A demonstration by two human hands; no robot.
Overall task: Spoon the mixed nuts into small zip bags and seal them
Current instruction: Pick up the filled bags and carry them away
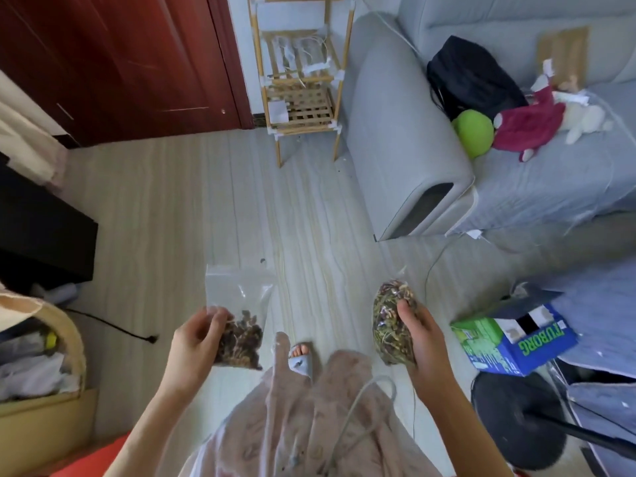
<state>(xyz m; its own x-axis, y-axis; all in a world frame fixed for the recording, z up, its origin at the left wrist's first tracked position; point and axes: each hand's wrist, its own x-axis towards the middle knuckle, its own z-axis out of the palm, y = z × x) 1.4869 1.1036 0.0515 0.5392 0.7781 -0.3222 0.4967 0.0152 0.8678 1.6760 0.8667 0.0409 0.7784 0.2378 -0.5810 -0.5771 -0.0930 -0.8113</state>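
Biggest risk I can see: the clear, flat plastic zip bag with a dark brown clump of nuts in its bottom half [241,325] is only held at its lower left side by the left hand [196,342], fingers and thumb curled onto the filled part. The empty top half stands up limp and floppy, and I can't tell whether the zip strip is pressed closed. If it isn't and the bag tips, nuts go straight onto the pale wood-grain plank floor [206,201], since both bags hang in the air above it with nothing underneath.

The right hand [423,342] is wrapped around a stuffed, rounded clear bag of greenish, purple and tan mix [390,325], thumb pressed across the front, fingers hidden behind. That one is packed tight like a lumpy oval cushion, with only a thin twist of plastic poking out on top. Squeeze it too hard and I'd guess the seal could pop or the film could split, though it looks fine right now. Thin slick film also slides easily out of a grip.

No spoon or supply bowl in view, so any filling means putting something down first. Nearby there's a blue and green printed cardboard box [516,339] with a torn top, and a soft grey fabric sofa [406,139].
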